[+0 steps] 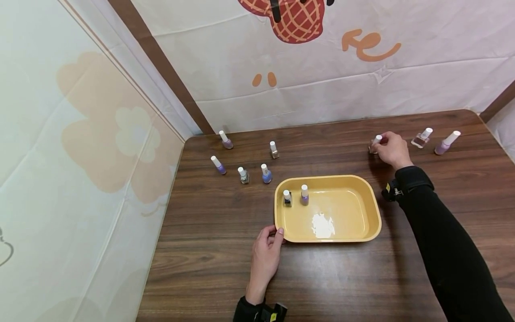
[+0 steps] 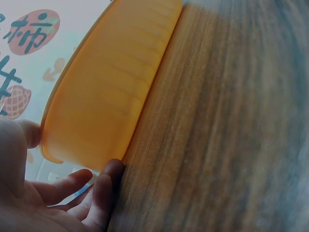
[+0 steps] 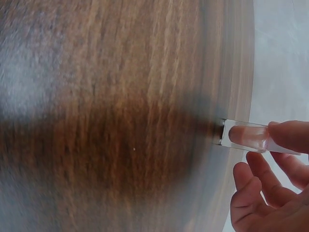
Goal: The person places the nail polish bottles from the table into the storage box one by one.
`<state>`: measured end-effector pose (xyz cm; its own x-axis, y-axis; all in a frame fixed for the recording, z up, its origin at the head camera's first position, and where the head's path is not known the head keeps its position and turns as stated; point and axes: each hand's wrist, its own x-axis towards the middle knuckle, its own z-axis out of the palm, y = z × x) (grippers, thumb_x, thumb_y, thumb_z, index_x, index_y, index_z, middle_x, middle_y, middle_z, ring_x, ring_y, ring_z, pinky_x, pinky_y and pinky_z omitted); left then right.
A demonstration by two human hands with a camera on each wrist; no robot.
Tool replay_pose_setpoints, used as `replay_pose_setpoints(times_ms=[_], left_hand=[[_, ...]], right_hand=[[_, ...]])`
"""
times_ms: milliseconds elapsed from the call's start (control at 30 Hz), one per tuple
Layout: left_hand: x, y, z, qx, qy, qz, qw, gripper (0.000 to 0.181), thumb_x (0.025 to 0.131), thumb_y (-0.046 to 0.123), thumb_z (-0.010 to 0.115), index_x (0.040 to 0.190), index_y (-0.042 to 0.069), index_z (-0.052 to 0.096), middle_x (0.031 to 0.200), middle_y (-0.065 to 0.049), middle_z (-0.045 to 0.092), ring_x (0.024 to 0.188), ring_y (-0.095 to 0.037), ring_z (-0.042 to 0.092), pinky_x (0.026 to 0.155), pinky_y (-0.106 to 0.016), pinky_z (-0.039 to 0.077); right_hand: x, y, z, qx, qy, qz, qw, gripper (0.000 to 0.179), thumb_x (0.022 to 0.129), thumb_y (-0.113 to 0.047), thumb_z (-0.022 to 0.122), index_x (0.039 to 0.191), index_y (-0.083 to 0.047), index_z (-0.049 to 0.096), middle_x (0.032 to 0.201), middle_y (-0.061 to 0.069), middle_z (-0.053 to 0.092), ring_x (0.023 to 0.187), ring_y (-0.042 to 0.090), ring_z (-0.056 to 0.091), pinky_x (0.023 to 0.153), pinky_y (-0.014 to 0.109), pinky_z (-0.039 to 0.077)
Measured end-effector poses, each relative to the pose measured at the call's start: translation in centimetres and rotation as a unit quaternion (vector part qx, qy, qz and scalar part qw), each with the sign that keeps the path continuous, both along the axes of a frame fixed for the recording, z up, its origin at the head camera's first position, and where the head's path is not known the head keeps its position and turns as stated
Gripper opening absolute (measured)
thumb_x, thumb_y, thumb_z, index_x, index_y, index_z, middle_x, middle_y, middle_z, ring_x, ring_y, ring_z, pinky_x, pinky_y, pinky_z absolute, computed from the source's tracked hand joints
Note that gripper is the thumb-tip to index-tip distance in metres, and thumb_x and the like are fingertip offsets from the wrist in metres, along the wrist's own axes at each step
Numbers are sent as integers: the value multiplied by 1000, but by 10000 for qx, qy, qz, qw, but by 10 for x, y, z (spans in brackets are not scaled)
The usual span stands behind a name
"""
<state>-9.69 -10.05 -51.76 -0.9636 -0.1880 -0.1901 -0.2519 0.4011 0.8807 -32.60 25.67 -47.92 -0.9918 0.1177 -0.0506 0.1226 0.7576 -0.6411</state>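
Observation:
At the back right of the table, my right hand (image 1: 393,150) pinches a clear, pale-pink nail polish bottle (image 3: 248,137) by its white cap between thumb and fingers. In the head view, that bottle's cap (image 1: 377,139) points up beside the fingertips. My left hand (image 1: 266,255) holds the near left corner of a yellow tray (image 1: 346,239), thumb at the rim and fingers low against the outer wall (image 2: 104,96). Inside the tray, at its left end, a dark nail polish bottle (image 1: 287,199) and a purple one (image 1: 304,197) stand upright.
Behind and left of the tray stand several white-capped nail polish bottles, among them a blue one (image 1: 267,175) and a clear one (image 1: 274,151). Right of my right hand are a clear bottle (image 1: 420,139) and a lilac one (image 1: 445,144). A printed cloth (image 1: 322,98) hangs behind the table.

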Motion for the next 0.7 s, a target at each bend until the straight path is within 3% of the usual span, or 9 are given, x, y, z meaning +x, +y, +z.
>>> replay_pose_setpoints(times_ms=[700], left_hand=[[1, -1, -2, 72, 54, -51, 9999, 43, 96, 45, 55, 117, 8, 63, 95, -3, 67, 79, -10, 69, 69, -22, 49]], right_hand=[[0, 2, -1, 113, -64, 103, 9999, 41, 98, -17, 47, 126, 13, 47, 120, 36, 53, 111, 51, 48, 96, 59, 38]])
